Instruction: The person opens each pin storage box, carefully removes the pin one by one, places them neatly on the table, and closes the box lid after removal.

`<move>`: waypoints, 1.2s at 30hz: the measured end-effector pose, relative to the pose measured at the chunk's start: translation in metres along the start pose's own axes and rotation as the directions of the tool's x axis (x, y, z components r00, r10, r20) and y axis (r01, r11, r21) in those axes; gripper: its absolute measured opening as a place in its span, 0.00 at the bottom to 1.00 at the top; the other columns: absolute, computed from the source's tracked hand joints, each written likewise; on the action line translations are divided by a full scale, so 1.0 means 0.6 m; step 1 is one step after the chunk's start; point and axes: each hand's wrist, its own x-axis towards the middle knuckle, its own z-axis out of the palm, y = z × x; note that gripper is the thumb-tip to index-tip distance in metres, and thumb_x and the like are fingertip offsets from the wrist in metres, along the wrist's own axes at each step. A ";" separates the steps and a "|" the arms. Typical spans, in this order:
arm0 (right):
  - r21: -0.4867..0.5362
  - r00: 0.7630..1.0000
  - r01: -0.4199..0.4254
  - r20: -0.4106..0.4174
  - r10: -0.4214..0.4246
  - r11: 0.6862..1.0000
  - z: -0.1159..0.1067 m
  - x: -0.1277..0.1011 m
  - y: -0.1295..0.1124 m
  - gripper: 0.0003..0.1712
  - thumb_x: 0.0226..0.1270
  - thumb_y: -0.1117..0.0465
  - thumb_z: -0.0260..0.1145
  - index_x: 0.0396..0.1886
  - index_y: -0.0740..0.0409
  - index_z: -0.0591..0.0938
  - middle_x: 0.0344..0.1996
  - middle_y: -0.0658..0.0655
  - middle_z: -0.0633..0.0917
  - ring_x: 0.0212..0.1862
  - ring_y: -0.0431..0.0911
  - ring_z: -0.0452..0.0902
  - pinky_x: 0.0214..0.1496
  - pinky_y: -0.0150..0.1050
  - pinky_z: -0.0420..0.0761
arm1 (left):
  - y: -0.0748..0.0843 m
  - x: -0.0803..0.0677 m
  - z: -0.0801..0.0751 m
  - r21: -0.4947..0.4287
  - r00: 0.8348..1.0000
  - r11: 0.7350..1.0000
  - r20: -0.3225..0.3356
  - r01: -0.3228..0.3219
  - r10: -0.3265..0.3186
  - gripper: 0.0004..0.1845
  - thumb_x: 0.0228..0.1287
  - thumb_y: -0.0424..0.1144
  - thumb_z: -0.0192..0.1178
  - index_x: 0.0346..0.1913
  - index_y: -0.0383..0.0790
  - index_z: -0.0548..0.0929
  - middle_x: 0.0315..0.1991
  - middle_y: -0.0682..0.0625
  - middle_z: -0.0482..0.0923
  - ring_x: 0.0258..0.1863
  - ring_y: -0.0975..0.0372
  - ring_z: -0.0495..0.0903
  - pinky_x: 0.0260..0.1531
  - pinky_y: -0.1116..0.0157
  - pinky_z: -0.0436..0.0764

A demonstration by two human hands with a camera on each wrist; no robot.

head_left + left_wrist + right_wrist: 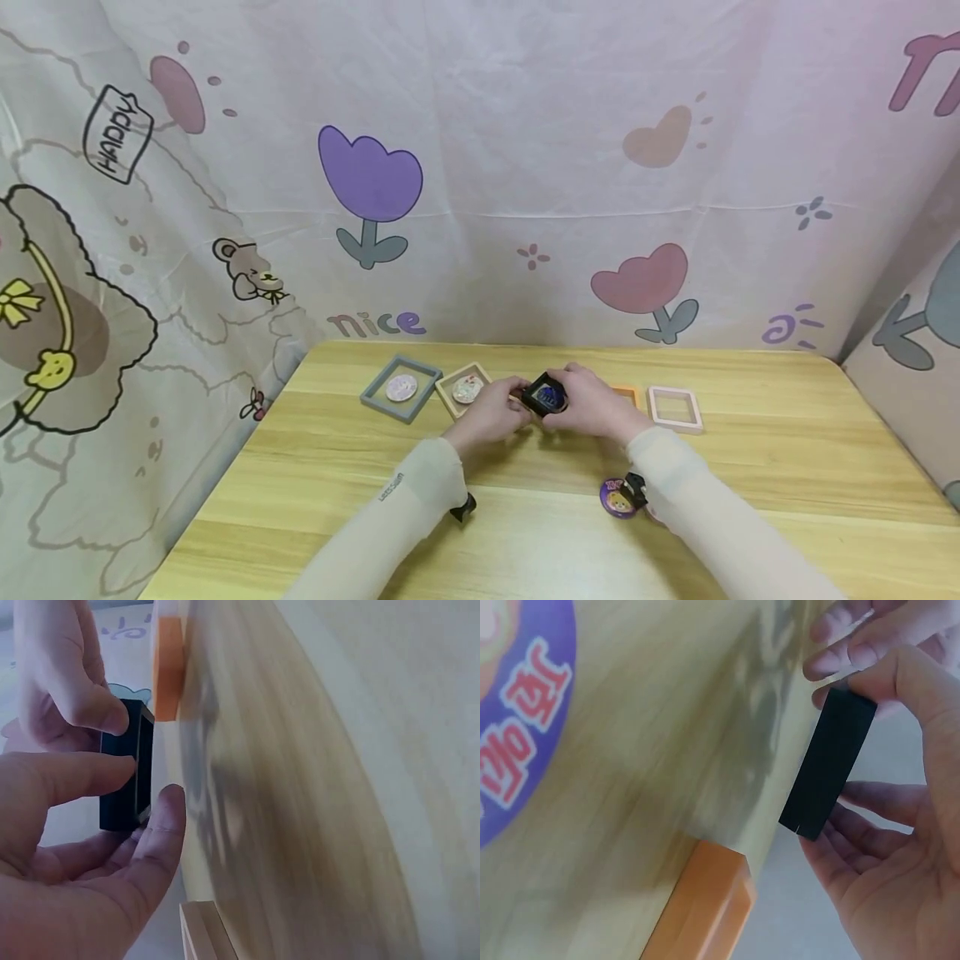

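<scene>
Printed cloth [495,125] hangs behind and to the sides, with flowers, hearts and a small bear on it, and in front stretches a pale, wood-grained counter [322,508] that looks smooth and hard. From where I stand, two arms in cream sleeves reach over it. The right hand [592,402] spans a small black frame, thumb at the near side and fingers at the far one; the left hand [491,414] is curled close, its fingertips on the opposite edge. Farther left on the counter lie a grey frame [385,409] and a smaller cream one; to the right sit an orange frame [701,907], partly hidden by the right hand, and a pale pink one [678,427]. The black frame [829,765] is raised off the wood between both hands; I judge it light and stiff, best taken by its thick outer sides, fingers clear of the middle. Nearer me a round purple badge [613,502] lies half under the right wrist. Something blue [551,398] shows inside the black frame, probably slick-faced and easily scratched, too small to make out.
</scene>
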 end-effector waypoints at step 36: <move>0.169 0.968 0.235 0.046 -0.246 0.957 -0.062 -0.092 -0.041 0.42 0.58 0.54 0.76 0.73 0.63 0.79 0.62 0.58 0.88 0.59 0.49 0.85 0.67 0.52 0.86 | 0.009 -0.103 -0.022 -0.387 0.994 0.919 0.045 -0.075 0.100 0.35 0.68 0.41 0.75 0.75 0.41 0.75 0.73 0.41 0.77 0.60 0.52 0.87 0.59 0.62 0.89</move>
